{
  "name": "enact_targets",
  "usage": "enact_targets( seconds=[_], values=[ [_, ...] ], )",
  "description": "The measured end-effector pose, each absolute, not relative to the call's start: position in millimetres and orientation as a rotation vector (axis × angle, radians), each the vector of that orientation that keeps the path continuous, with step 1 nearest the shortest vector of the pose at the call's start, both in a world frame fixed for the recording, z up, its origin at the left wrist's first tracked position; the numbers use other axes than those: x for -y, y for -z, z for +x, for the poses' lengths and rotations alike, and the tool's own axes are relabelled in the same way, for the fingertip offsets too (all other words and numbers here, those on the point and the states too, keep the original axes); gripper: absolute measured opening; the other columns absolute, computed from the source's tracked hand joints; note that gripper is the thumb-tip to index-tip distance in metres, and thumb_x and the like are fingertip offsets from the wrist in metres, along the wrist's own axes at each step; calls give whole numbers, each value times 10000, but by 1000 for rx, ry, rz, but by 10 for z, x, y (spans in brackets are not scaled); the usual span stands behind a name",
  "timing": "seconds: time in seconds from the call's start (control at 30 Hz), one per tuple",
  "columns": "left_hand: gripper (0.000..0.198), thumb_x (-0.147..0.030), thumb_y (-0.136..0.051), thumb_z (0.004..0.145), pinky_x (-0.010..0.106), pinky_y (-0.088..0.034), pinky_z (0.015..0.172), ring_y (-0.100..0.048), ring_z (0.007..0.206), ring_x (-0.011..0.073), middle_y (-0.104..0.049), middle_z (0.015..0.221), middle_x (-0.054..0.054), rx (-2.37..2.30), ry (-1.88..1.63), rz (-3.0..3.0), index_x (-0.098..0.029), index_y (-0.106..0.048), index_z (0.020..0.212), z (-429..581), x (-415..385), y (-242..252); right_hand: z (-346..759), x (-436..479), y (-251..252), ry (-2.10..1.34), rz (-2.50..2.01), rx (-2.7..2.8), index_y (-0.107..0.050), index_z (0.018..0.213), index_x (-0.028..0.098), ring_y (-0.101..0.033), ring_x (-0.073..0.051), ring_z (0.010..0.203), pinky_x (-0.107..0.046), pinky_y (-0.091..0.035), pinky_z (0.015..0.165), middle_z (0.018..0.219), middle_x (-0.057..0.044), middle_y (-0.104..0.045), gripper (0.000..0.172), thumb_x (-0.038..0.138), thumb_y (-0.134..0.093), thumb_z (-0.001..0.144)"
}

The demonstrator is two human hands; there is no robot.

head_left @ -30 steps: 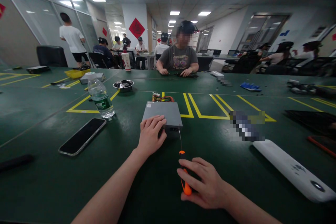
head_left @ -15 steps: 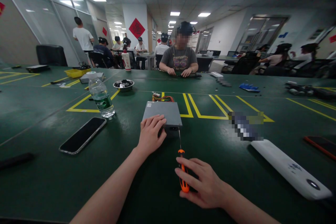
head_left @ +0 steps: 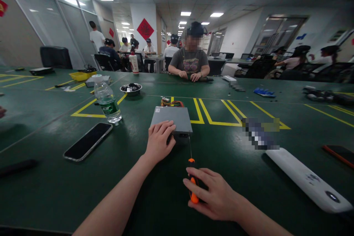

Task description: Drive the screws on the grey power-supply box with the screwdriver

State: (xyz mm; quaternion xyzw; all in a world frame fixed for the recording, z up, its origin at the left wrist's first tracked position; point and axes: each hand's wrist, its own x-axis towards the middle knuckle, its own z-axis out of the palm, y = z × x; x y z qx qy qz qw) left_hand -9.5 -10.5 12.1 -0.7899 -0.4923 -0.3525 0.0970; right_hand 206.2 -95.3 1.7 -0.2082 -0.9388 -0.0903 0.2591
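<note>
The flat grey metal box (head_left: 174,118) lies level on the dark green table (head_left: 55,191), near the middle, its long sides running from near to far. A small white label sits at its far left top corner, and coloured wires (head_left: 172,102) come out of its far end. The orange-handled screwdriver (head_left: 191,163) lies nearly level just near of the box, its handle toward the near edge. Its thin metal shaft points far, and the tip meets the right part of the box's dark near face.

- Black phone (head_left: 87,146), 8 o'clock, lying flat.
- Water bottle (head_left: 107,100), 10 o'clock, upright.
- Metal bowl (head_left: 131,89), 11 o'clock.
- Long white device (head_left: 306,180), 4 o'clock.
- Seated person (head_left: 189,62), 12 o'clock.
</note>
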Motion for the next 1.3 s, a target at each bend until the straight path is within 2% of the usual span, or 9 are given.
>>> enact_targets(
  seconds=[0.13, 0.23, 0.4, 0.53, 0.67, 0.8, 1.0, 1.17, 1.3],
  values=[
    [280, -210, -496, 809, 406, -308, 947, -464, 1167, 215, -574, 1236, -1, 1458, 1051, -2346, -263, -546, 1080, -98, 96, -106, 2051, 939, -6, 303, -482, 2469, -541, 1054, 115, -647, -213, 833, -360, -510, 716, 1060, -192, -628, 283, 343, -482, 898],
    [281, -211, -493, 809, 407, -305, 948, -463, 1167, 217, -574, 1236, 3, 1456, 1055, -2347, -262, -546, 1080, -95, 93, -100, 2050, 932, 20, 286, -469, 2409, -524, 995, 116, -648, -200, 839, -342, -511, 723, 1007, -182, -649, 245, 341, -479, 908],
    [279, -211, -499, 808, 403, -309, 944, -461, 1169, 216, -570, 1241, 3, 1461, 1038, -2349, -261, -544, 1079, -96, 98, -111, 2039, 948, -16, 151, -576, 2431, -499, 1071, 109, -636, -217, 906, -343, -520, 740, 1041, -180, -634, 368, 427, -395, 919],
    [278, -213, -494, 811, 402, -304, 946, -459, 1171, 216, -571, 1240, 2, 1454, 1036, -2356, -262, -542, 1080, -100, 99, -116, 2041, 955, -62, 200, -547, 2525, -527, 1121, 122, -643, -217, 840, -368, -508, 721, 1076, -177, -624, 329, 342, -390, 919],
    [281, -210, -495, 809, 402, -303, 947, -461, 1168, 215, -572, 1239, 4, 1448, 1041, -2361, -258, -544, 1082, -98, 97, -113, 2056, 949, -11, 266, -509, 2479, -562, 1042, 109, -639, -201, 758, -364, -496, 691, 1071, -184, -629, 300, 357, -453, 912],
    [285, -207, -498, 807, 407, -301, 947, -467, 1161, 217, -575, 1237, 6, 1447, 1050, -2354, -257, -547, 1083, -92, 96, -112, 2054, 949, 57, 224, -540, 2462, -572, 947, 109, -635, -196, 800, -331, -499, 711, 1067, -174, -634, 305, 391, -460, 912],
    [282, -206, -505, 806, 405, -300, 944, -463, 1165, 214, -573, 1236, 1, 1446, 1047, -2357, -257, -543, 1081, -94, 93, -113, 2034, 963, 0, 164, -629, 2535, -547, 1107, 129, -638, -204, 852, -332, -506, 731, 1094, -150, -624, 365, 413, -399, 932],
    [278, -201, -503, 808, 400, -298, 944, -465, 1162, 211, -575, 1234, 1, 1442, 1050, -2353, -255, -545, 1077, -94, 88, -113, 2037, 936, 49, 235, -580, 2510, -558, 1037, 122, -648, -197, 796, -346, -505, 728, 1070, -156, -637, 347, 426, -434, 924],
    [278, -204, -506, 805, 404, -301, 941, -468, 1159, 218, -580, 1226, 10, 1442, 1053, -2345, -253, -550, 1075, -91, 86, -108, 2063, 926, 101, 152, -590, 2466, -527, 983, 120, -627, -199, 936, -331, -495, 796, 1086, -174, -630, 341, 443, -438, 921]
  ],
)
